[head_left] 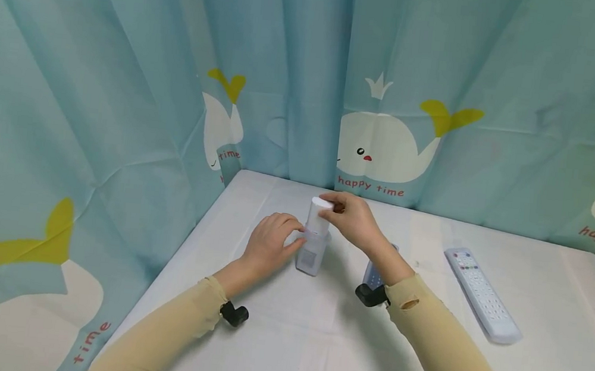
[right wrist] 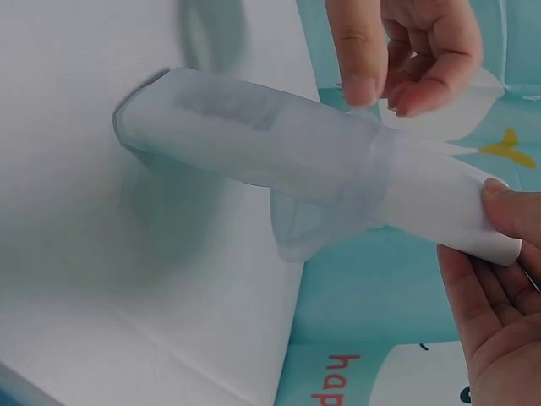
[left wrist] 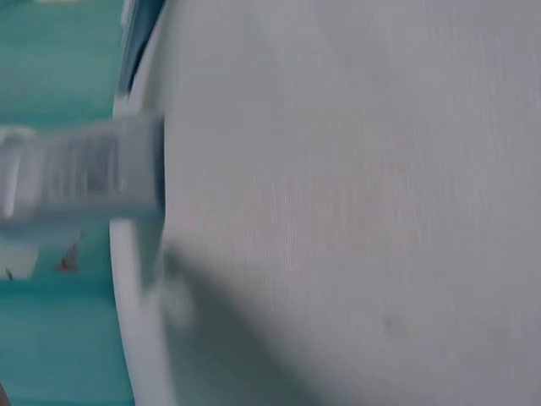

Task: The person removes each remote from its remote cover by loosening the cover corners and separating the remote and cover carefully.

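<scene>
A smooth white device (head_left: 319,216), shaped like a slim remote control, stands partly inside a translucent sleeve (head_left: 312,252). My right hand (head_left: 355,218) pinches the device's upper end between thumb and fingers. At the sleeve's upper edge, the thumb and forefinger of my left hand (head_left: 272,240) pinch the rim. In the right wrist view, the sleeve (right wrist: 254,135) bulges out in a loose flap beneath the white device (right wrist: 448,194). A dark grey patch shows through its lower part. The left wrist view catches only the blurred lower sleeve (left wrist: 93,173).
A long white remote control (head_left: 483,296) lies to the right on the white table (head_left: 282,339). Behind my right wrist, a blue-grey remote control (head_left: 373,275) is partly hidden. A teal curtain (head_left: 308,79) with whale prints hangs along the back and left.
</scene>
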A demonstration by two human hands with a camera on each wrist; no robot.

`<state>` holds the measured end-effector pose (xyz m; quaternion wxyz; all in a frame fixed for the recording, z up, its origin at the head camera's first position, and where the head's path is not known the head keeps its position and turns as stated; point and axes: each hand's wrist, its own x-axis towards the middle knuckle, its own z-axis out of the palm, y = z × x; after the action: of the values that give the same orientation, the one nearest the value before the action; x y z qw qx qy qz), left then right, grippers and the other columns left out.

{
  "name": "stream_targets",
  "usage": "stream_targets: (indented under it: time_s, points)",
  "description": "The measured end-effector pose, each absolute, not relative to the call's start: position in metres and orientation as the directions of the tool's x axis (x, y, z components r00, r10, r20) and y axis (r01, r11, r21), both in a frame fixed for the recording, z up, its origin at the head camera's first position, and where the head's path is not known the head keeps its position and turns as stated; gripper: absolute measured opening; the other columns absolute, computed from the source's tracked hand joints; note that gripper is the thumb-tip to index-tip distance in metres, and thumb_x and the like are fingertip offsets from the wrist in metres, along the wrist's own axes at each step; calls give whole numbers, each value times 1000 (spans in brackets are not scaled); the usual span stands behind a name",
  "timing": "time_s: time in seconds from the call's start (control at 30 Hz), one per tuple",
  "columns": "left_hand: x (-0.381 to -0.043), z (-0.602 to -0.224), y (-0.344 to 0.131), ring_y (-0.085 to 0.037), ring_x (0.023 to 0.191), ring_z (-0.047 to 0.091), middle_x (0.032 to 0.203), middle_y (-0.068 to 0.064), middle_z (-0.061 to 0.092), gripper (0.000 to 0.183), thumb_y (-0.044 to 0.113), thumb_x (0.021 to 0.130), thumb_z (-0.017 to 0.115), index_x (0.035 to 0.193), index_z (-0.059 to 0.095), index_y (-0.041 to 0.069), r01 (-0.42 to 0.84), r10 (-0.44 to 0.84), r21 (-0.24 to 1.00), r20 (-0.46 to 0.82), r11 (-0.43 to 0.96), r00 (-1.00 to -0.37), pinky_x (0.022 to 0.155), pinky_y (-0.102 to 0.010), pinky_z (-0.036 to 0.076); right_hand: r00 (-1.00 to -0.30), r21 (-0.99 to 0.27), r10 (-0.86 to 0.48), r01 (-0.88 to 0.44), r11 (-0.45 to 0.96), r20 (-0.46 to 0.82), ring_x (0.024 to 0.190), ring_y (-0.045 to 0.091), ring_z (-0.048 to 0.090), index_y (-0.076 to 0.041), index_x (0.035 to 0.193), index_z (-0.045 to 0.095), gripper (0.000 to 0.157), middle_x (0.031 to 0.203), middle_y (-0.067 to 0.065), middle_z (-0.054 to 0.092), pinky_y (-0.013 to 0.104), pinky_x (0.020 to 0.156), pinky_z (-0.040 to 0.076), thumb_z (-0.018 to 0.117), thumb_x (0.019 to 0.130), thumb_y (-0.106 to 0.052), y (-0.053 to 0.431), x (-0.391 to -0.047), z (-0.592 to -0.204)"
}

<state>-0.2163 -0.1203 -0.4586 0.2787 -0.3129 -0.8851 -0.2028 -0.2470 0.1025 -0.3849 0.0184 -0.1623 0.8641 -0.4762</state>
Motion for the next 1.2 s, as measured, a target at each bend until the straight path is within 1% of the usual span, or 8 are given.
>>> stream_targets:
  time_s: [0.17,0.3,0.47,0.6,0.8,0.9,1.07,1.2]
  points:
    - [-221,-459,-132,-25,102,63,110,-4,67,22,13,88,82,106,70,13,642,438,197,583,740,-684,82,-41,52,-949,-835,-294,-251,490,112,103,25,63,-10,130,69,36,117,7,68,39,82,56,75,96,-21,102,-247,-385]
    - [-225,-460,-132,-26,105,63,113,-3,67,23,15,90,81,110,69,14,632,451,196,548,750,-704,85,-41,52,-950,-837,-289,-251,487,117,104,25,64,-11,130,70,36,118,7,68,40,83,56,75,96,-20,104,-247,-385]
    - [-227,-462,-127,-24,103,64,112,-3,69,24,15,89,81,111,71,13,632,445,200,554,749,-703,85,-40,54,-948,-841,-298,-253,479,116,105,25,64,-9,130,69,36,119,8,68,40,83,56,75,96,-18,103,-245,-385]
    - [-227,-464,-122,-21,102,65,110,-1,70,18,13,91,78,108,72,13,628,424,213,575,748,-700,85,-37,54,-946,-841,-302,-259,475,120,104,25,65,-7,129,69,36,117,9,69,40,83,56,75,96,-16,102,-245,-385]
    - [-226,-465,-119,-19,97,66,104,1,72,10,6,92,72,100,75,13,614,373,255,604,747,-704,80,-35,54,-944,-842,-309,-259,474,117,105,25,65,-7,130,69,35,118,8,69,40,84,56,74,96,-15,102,-246,-385]
    - [-227,-464,-119,-19,95,66,103,2,72,10,6,92,71,98,75,13,612,390,223,598,759,-701,78,-35,54,-944,-841,-310,-257,475,113,107,26,65,-7,130,68,35,119,8,69,41,86,57,74,97,-15,102,-246,-385]
    - [-228,-461,-121,-20,91,66,102,2,72,7,9,91,76,98,75,11,634,477,114,560,765,-677,75,-36,53,-942,-844,-318,-255,472,106,107,24,66,-6,131,67,35,120,8,69,41,87,57,72,98,-16,103,-246,-386]
    - [-227,-462,-122,-20,87,66,100,1,72,6,10,90,77,95,73,11,641,507,85,537,763,-675,72,-35,53,-938,-841,-327,-270,469,119,107,24,67,-6,130,67,34,120,8,69,41,87,57,72,98,-16,104,-246,-385]
